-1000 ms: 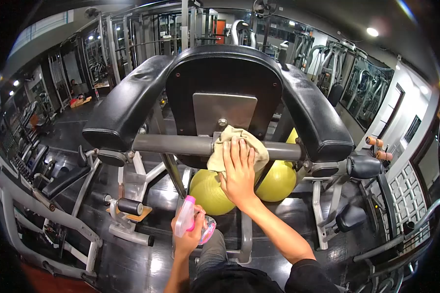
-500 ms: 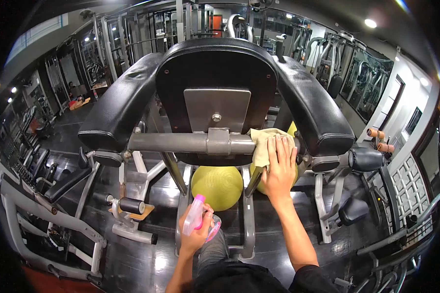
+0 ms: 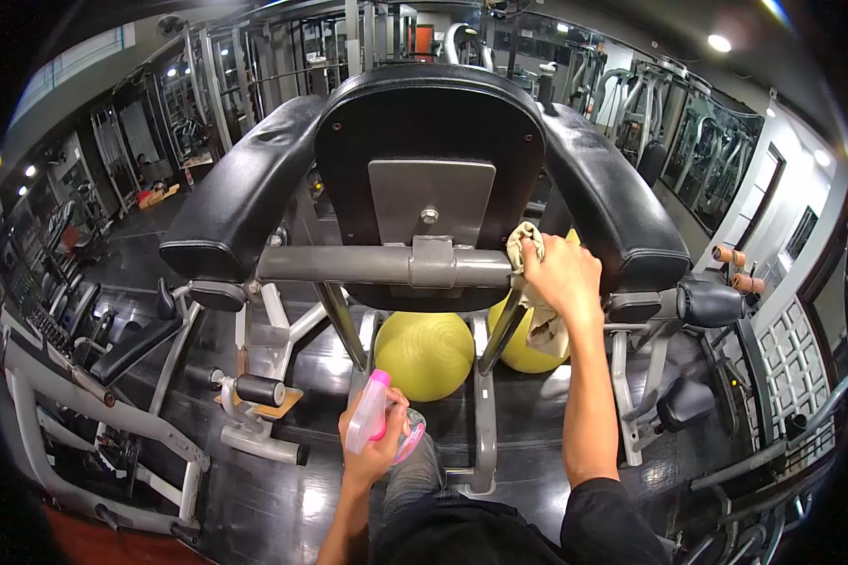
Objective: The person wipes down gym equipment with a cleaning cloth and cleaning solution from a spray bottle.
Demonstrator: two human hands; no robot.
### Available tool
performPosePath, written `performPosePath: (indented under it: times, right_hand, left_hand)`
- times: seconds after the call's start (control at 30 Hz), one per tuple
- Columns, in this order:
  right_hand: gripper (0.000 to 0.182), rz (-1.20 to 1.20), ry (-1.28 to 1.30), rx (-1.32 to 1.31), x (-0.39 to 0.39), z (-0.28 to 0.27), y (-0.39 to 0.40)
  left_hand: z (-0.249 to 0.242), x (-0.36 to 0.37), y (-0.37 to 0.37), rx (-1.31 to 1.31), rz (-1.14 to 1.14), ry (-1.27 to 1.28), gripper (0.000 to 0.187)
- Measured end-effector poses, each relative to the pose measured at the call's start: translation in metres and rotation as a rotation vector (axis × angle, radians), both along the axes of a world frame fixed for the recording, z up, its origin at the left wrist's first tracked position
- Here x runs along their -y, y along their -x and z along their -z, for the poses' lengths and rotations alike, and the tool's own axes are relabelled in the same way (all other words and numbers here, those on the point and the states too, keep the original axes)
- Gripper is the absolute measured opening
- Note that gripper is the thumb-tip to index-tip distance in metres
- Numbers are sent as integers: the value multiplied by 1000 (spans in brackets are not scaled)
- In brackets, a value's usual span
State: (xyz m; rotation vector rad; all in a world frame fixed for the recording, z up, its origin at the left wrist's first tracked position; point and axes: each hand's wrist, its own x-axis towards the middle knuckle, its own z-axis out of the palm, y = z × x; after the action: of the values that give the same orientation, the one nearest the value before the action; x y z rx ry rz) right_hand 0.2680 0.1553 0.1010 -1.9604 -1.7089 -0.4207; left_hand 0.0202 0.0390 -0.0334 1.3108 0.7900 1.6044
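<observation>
1. Head view, centre: the grey metal crossbar [image 3: 339,265] runs left to right, its long axis nearly level, across the black backrest [image 3: 349,188]'s lower part.
2. Head view, right of centre: the right hand [image 3: 567,275], nearer the crossbar, clutches a bunched beige cloth [image 3: 525,247] at its right portion.
3. Head view, below centre: the left hand [image 3: 375,458], well apart from the crossbar, is wrapped around a pink-nozzled spray bottle [image 3: 366,418].

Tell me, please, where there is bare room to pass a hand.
Bare: shiny black floor between the grey metal machine frame at lower left and the left forearm. The cylindrical grey metal bar is free left of its metal collar; its right end is crowded by the right hand gripping crumpled beige cloth.
</observation>
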Motion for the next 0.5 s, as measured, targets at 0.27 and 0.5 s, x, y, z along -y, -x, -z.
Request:
performPosePath:
  times: [0.27, 0.5]
  right_hand:
    - [72, -251, -484, 172, 13, 122, -19]
    - [52, -125, -489, 29, 14, 64, -14]
  left_hand:
    - [3, -2, -9, 20, 72, 36, 12]
    - [6, -2, -12, 51, 63, 30, 10]
